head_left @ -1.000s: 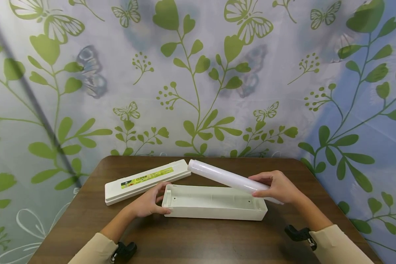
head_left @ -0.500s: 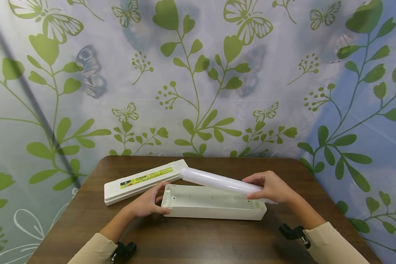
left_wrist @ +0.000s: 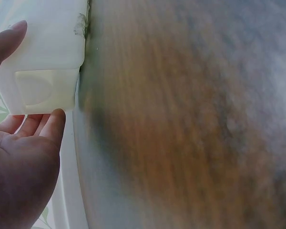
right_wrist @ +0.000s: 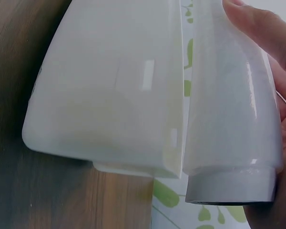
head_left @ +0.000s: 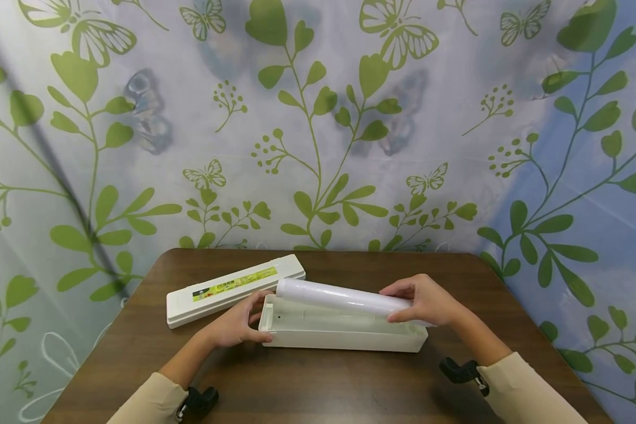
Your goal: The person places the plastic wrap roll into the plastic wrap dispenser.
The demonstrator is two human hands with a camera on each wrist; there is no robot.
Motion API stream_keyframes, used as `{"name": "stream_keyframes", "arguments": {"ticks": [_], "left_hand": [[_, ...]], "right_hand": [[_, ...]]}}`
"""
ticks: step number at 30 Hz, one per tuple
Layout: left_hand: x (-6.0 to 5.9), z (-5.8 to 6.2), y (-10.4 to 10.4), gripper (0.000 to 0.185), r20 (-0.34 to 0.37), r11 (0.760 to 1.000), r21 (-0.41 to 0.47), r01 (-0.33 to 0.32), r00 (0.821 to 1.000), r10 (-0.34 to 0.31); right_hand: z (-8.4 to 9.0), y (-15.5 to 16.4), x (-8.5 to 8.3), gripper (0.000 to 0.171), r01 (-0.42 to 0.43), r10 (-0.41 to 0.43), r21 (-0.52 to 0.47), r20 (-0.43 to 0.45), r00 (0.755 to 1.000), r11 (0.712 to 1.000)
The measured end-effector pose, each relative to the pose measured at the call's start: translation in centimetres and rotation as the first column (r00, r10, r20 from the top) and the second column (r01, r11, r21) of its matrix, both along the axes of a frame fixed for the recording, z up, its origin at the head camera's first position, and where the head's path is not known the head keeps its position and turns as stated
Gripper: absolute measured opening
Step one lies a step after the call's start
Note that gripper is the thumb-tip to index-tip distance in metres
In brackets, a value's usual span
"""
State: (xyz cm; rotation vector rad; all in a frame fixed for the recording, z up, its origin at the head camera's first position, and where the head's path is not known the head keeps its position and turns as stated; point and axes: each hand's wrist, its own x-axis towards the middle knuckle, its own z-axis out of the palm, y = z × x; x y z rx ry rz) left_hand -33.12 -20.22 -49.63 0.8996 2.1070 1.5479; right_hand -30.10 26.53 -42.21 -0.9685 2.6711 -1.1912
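Roll (head_left: pixel 344 297) gripped by right hand (head_left: pixel 426 300), left hand (head_left: pixel 238 324) steadying tray (head_left: pixel 344 340)

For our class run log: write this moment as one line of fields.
left hand: steadies tray end | right hand: holds roll above tray, not seated | lid: on table

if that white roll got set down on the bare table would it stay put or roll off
Probably it would roll: the white roll is a smooth round cylinder, and the table looks flat and slick. It seems stiff, staying straight though the right hand grips only one end. Its glossy wrap looks slippery. The open tray beneath would likely stop it.
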Motion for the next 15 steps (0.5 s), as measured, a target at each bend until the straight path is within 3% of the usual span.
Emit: {"name": "stream_keyframes", "arguments": {"ticks": [15], "left_hand": [[0.2, 0.1, 0.0, 0.094, 0.024, 1.000, 0.009, -0.009, 1.000, 0.009]], "right_hand": [[-0.7, -1.5, -0.6, 0.044, -0.065, 0.065, 0.026, -0.017, 0.998, 0.998]]}}
